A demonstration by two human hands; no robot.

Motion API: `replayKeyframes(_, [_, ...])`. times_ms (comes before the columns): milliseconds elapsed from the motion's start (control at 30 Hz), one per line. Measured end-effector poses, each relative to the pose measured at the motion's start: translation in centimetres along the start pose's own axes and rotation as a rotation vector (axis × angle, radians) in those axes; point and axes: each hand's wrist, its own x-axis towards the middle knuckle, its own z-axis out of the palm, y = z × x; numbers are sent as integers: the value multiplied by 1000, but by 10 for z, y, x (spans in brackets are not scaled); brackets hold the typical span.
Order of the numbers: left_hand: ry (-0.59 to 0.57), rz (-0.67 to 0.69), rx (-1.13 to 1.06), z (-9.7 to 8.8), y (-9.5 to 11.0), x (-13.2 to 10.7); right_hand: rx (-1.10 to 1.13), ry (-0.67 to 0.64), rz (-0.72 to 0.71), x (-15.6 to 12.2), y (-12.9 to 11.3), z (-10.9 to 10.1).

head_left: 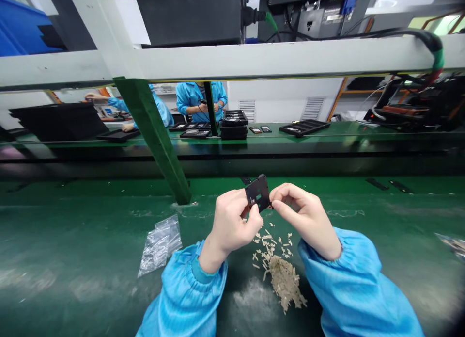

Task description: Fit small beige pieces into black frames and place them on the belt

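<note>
My left hand [232,223] pinches a small black plastic plate [257,192] with cut-outs, held upright above the green bench. My right hand [303,216] is closed with its fingertips pressed against the plate's right edge; whether a small piece sits between them is hidden. Both arms wear blue sleeves. Right below the hands lies a pile of small beige pieces [281,276], with several scattered toward the hands.
A crumpled clear plastic bag [160,244] lies left of my left arm. A slanted green post [156,138] rises from the bench. Beyond a conveyor stand black trays [304,127] and a tray stack [234,123]; people in blue coats [198,100] work there.
</note>
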Motion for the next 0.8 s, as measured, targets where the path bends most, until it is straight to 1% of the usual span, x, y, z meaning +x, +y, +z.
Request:
replayKeyframes(100, [-15, 4, -22, -1, 0, 0, 60, -21, 54, 1, 0, 0])
replayKeyframes(200, [-21, 6, -39, -2, 1, 0, 82, -16, 71, 0, 0, 1])
replayKeyframes(467, [-44, -32, -104, -4, 1, 0, 94, 8, 50, 0, -3, 3])
replayKeyframes(700, [-49, -16, -147, -5, 2, 2, 111, 7, 61, 0, -4, 4])
replayKeyframes(800, [-54, -33, -176, -5, 1, 2, 105, 10, 62, -1, -4, 5])
